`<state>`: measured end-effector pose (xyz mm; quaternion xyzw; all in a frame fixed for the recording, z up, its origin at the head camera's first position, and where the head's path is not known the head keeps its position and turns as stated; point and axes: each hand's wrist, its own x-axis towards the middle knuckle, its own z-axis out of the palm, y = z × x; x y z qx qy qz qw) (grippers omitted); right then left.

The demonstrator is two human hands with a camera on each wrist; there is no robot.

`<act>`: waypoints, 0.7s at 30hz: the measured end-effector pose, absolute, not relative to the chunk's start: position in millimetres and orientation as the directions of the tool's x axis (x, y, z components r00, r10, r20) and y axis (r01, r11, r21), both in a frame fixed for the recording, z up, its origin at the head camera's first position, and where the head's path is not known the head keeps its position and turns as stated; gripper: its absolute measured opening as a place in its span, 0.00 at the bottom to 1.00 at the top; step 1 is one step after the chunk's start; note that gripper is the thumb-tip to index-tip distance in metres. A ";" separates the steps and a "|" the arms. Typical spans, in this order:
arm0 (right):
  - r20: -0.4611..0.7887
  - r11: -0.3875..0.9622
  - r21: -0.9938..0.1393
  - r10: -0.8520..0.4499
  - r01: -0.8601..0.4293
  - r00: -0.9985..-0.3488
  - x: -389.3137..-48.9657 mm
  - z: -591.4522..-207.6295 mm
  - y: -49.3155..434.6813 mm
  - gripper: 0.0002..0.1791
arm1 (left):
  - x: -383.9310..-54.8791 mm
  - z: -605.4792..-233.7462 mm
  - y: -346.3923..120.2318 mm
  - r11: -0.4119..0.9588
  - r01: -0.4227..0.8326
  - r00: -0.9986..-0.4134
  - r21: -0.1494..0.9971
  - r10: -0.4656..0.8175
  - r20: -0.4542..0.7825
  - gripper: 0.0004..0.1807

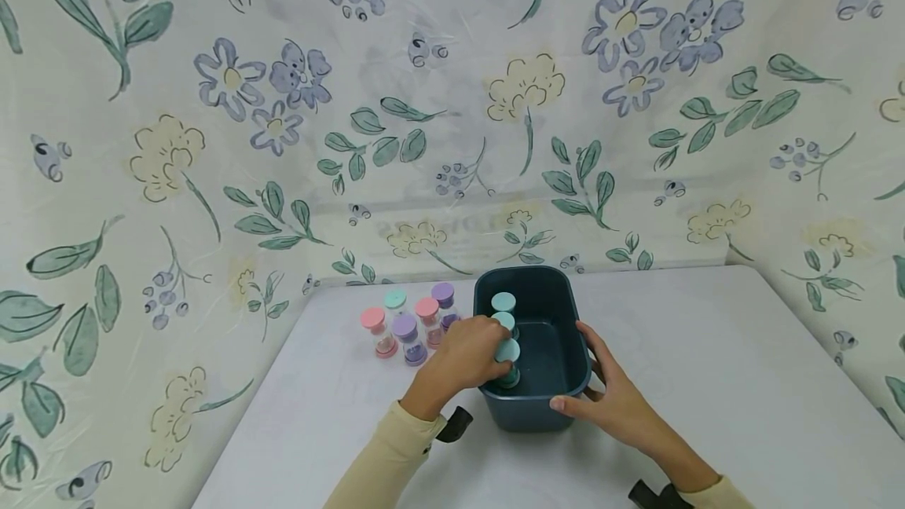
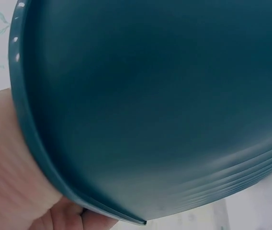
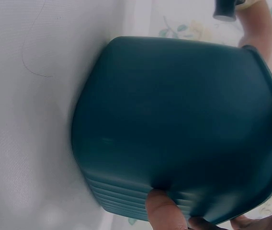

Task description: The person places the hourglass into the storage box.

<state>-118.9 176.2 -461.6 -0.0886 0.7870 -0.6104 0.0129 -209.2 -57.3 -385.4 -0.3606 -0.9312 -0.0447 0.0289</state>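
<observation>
A dark teal bin (image 1: 547, 415) stands on the table, its outer wall filling both wrist views. My left hand (image 1: 463, 356) reaches over the bin's left rim. Its thumb and fingers pinch the nearest mint-capped sand timer (image 1: 507, 350), which is upright inside. Two more mint-capped timers, a middle one (image 1: 504, 320) and a far one (image 1: 503, 302), line up behind it along the left wall. With thumb and fingers at the near right corner, my right hand (image 1: 615, 403) grips the bin. In the left wrist view the left fingertips are hidden by the bin wall.
Left of the bin stand several sand timers: a pink one (image 1: 373, 319), another pink one (image 1: 427, 309), a purple one (image 1: 405, 327), a second purple one (image 1: 443, 294) and a mint one (image 1: 395, 299). A floral cloth (image 1: 452, 140) hangs behind the white table (image 1: 707, 352).
</observation>
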 end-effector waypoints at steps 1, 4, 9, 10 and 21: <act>0.088 0.240 -0.963 -0.158 -0.125 -0.984 -118.9 -461.2 176.4 0.60 | -209.3 -385.8 -57.3 0.737 0.673 -0.740 0.063 0.667 0.086 0.15; 0.088 0.240 -0.963 -0.161 -0.125 -0.983 -118.9 -460.2 176.7 0.60 | -209.6 -386.9 -57.3 0.738 0.672 -0.740 0.064 0.666 0.090 0.15; 0.083 0.240 -0.963 -0.163 -0.121 -0.983 -118.4 -458.9 176.8 0.60 | -209.4 -387.9 -57.1 0.736 0.675 -0.737 0.052 0.669 0.097 0.15; 0.083 0.242 -0.963 -0.162 -0.121 -0.983 -118.5 -458.7 176.9 0.60 | -209.3 -388.1 -57.0 0.736 0.675 -0.737 0.049 0.669 0.098 0.16; 0.064 0.244 -0.965 -0.148 -0.099 -0.987 -118.8 -464.4 175.8 0.59 | -207.2 -389.8 -57.8 0.732 0.679 -0.733 0.054 0.671 0.112 0.15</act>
